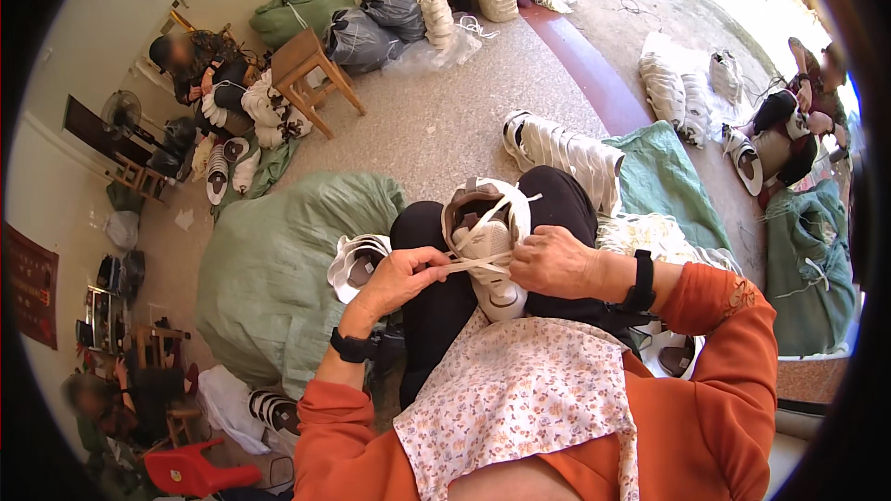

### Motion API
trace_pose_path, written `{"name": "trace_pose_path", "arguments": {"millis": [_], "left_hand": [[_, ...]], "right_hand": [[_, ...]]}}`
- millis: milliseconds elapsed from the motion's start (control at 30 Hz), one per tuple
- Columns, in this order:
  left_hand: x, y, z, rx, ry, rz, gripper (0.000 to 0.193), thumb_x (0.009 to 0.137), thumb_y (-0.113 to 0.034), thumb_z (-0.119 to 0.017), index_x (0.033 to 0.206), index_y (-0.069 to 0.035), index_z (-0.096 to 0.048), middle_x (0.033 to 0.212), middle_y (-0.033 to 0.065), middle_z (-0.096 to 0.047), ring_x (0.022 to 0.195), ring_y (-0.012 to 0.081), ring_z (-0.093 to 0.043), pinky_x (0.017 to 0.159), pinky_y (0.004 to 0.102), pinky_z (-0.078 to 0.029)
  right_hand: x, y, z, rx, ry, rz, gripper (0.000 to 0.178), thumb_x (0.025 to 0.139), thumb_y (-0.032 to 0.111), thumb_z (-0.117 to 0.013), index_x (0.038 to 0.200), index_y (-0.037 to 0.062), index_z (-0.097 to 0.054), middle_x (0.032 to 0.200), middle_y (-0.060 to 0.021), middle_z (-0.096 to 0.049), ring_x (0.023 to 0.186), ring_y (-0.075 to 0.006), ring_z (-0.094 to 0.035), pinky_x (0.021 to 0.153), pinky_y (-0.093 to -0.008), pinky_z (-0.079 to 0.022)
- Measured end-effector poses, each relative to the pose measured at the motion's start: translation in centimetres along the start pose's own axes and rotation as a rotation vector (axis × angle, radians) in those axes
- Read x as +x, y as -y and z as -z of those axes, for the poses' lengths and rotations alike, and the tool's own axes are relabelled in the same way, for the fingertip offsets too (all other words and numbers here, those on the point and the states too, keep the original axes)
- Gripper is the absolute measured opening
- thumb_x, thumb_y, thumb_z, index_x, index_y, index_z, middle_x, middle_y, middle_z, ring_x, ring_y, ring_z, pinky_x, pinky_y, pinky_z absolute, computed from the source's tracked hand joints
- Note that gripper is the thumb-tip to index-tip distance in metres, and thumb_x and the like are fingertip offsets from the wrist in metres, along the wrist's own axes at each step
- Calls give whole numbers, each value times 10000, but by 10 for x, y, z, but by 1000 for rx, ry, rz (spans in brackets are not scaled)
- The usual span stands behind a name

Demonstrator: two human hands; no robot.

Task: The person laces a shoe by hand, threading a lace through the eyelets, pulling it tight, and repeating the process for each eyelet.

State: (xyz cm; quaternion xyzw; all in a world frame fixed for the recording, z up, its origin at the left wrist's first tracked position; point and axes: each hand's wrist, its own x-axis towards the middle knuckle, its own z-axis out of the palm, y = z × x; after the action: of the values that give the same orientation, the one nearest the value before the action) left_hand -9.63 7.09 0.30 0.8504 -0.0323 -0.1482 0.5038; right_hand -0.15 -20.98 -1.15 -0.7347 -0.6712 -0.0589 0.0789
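Observation:
A white and beige sneaker [499, 299] rests on my lap between my black-trousered knees, toe toward me. Its pale shoelace [473, 265] runs sideways across the tongue. At the left, my left hand [401, 280] pinches the lace between thumb and fingertips. My right hand [555, 263] is closed in a fist at the shoe's right side, with the lace running into its curled fingers. Another loose lace end lies over the shoe's opening. Beside my left hand, against my leg, are more white shoe parts [357, 264].
A big green sack [278, 269] bulges at my left. Rows of nested white shoes [566, 156] lie ahead, near a green cloth [670, 176] and a bundle of white laces [650, 234]. A wooden stool [311, 74] stands farther off. Other people sit working at both sides.

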Motion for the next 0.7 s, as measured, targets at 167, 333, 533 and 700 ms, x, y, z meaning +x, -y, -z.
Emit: {"name": "trace_pose_path", "arguments": {"millis": [167, 333, 533, 700], "left_hand": [[-11, -6, 6, -269, 45, 87, 206, 919, -107, -662, 1098, -5, -673, 885, -19, -687, 760, 45, -587, 678, 191, -468], [10, 1, 2, -154, -352, -207, 233, 870, -79, -704, 1100, -56, -676, 974, -35, -624, 804, 36, -539, 700, 193, -455], [56, 11, 1, -175, -433, -130, 322, 986, -256, -573, 1242, -61, -586, 1172, 11, -633, 1009, 94, -581, 781, 255, -462], [76, 7, 8, -172, -404, 6, 370, 1003, -342, -520, 1247, -71, -585, 1146, 25, -659, 1032, 112, -603, 754, 251, -456]], "right_hand": [[-9, -15, 10, 300, -110, -224, 261, 781, 255, -724, 968, 86, -658, 868, -88, -641, 831, -263, -655, 718, -372, -499], [-4, -29, 22, 713, -356, -594, 313, 816, 292, -733, 1017, 58, -683, 858, -121, -665, 763, -274, -661, 667, -382, -520], [32, -74, 3, 711, -419, -824, 387, 859, 390, -682, 1004, 32, -667, 856, -158, -674, 788, -311, -668, 705, -391, -522], [33, -97, -8, 869, -143, -548, 317, 836, 216, -633, 1042, -22, -675, 825, -145, -681, 766, -210, -634, 720, -313, -513]]}}
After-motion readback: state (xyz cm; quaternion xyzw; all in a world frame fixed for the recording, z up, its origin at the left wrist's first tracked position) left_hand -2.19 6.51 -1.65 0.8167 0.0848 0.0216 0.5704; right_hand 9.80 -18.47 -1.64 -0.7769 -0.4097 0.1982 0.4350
